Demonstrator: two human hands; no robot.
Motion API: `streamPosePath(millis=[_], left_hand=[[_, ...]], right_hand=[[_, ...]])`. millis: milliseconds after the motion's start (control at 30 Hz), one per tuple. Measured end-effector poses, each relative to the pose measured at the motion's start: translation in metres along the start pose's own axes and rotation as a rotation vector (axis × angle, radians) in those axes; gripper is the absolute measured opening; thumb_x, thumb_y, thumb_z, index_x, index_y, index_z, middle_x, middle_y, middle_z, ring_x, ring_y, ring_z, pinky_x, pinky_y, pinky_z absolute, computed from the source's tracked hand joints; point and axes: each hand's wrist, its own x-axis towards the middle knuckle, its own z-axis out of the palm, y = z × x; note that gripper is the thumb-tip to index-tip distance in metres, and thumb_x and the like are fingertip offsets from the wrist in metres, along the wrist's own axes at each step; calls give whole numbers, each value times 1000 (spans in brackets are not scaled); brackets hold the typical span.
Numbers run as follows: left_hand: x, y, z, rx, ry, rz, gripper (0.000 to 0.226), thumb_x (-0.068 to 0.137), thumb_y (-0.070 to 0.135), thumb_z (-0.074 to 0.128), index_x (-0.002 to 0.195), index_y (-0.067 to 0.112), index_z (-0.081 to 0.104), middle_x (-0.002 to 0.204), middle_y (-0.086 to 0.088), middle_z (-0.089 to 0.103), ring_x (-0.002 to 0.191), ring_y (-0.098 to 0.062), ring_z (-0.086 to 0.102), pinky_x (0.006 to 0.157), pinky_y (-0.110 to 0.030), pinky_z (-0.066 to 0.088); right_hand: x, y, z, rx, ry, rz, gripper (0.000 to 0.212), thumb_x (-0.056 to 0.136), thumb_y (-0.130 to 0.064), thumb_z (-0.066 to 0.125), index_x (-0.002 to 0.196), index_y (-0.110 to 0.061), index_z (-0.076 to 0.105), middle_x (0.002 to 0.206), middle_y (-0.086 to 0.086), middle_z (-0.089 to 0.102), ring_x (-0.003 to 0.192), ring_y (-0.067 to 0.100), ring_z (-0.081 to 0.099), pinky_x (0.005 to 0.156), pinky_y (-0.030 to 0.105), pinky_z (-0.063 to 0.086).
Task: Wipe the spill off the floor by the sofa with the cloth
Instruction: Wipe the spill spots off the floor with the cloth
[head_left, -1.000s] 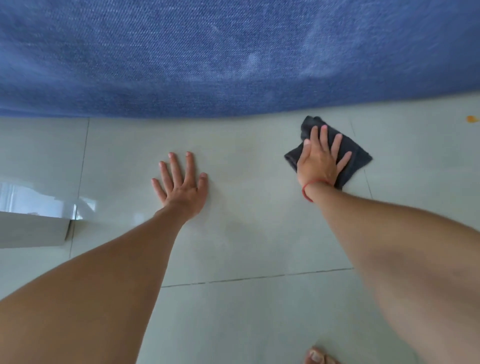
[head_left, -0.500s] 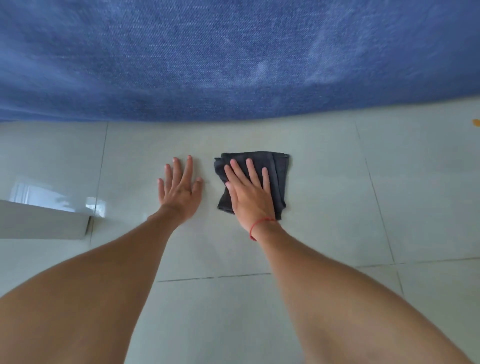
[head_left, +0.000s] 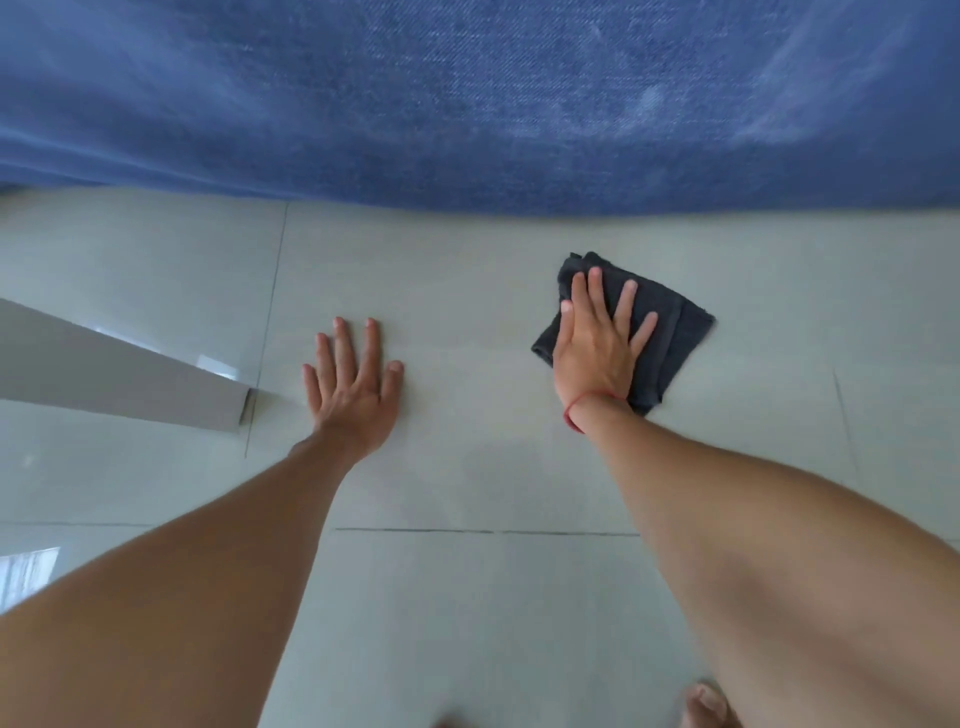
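While left hand (head_left: 353, 387) braces, right hand (head_left: 597, 345) flat on cloth (head_left: 670, 343)

Home living rm: blue fabric sofa (head_left: 467, 104) w/ glossy pale tile floor (head_left: 467, 467) below.

A glossy, pale grey tiled floor (head_left: 467, 483) with thin dark grout lines is filling the lower part of the view. A folded dark grey terry cloth (head_left: 670, 338) is lying flat on it, near the edge of a blue woven-fabric sofa (head_left: 467, 104). A right hand (head_left: 597, 348) is pressing the cloth down, while a left hand (head_left: 356, 387) is resting flat on bare tile, well apart.
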Motion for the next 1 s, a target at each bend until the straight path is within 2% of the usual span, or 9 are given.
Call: streamPosePath(millis=[233,367,400,533,633,767,867,933,1000], left_hand=[[3,-4,-9,-14,-94,29,58,101,43,16,151,35,-12,159,2,-24,147,-20,-22,119,-41,-12],[-11,-19,-11,-59,19,23,56,102,38,17,153,32,-6,161,-1,-17,149,-22,-17,120,-42,-9],[-15,-26,-12,-46,50,4,57,101,38,18,153,31,-6,161,-2,-17,149,-23,-17,120,-42,-9],[-19,-54,-15,1,29,-48,59,101,38,18,153,25,-8,162,-5,-15,149,-24,-14,121,-40,-7],[-16,-61,-10,2,15,-54,60,101,39,15,153,24,-11,161,-4,-18,149,-24,-16,121,-38,-9],[-15,-61,-10,-5,-5,-50,60,101,38,14,152,24,-14,160,-3,-21,148,-23,-19,121,-38,-11],[-13,-62,-11,-8,-8,-45,60,101,37,15,152,23,-15,160,-3,-22,148,-23,-19,120,-38,-11],[-14,-61,-11,-10,-12,-44,60,102,37,15,152,23,-14,160,-3,-22,148,-24,-19,120,-38,-11],[-14,-60,-13,-17,-17,-47,60,102,36,16,152,23,-14,160,-3,-22,148,-23,-19,121,-38,-10]], right_hand=[[-40,-82,36,-76,-159,-460,46,103,-31,29,148,-24,30,158,-10,26,149,26,10,117,54,0],[-60,-55,26,-144,-169,-582,46,96,-30,31,135,-19,53,143,-6,52,136,29,44,109,55,31],[-63,-43,22,-158,-191,-599,48,95,-31,28,135,-19,53,143,-6,52,135,28,45,109,53,32],[-64,2,7,-157,-175,-414,55,99,-39,13,149,-24,28,158,-10,23,149,21,15,119,44,6],[-46,4,3,-129,-117,-244,48,103,-34,22,151,-26,20,160,-13,13,150,20,4,120,48,0],[-26,-37,13,-50,-91,-168,48,104,-33,21,151,-25,20,161,-12,12,149,29,-1,117,57,-4],[-23,-71,25,-56,-117,-224,47,104,-31,23,150,-24,23,161,-12,13,149,32,-1,117,58,-3],[-29,-99,37,-81,-153,-351,47,103,-30,26,149,-23,26,160,-11,17,149,32,3,116,59,-1],[-48,-125,46,-97,-189,-541,47,101,-31,27,145,-20,38,155,-8,32,146,36,17,114,62,10]])
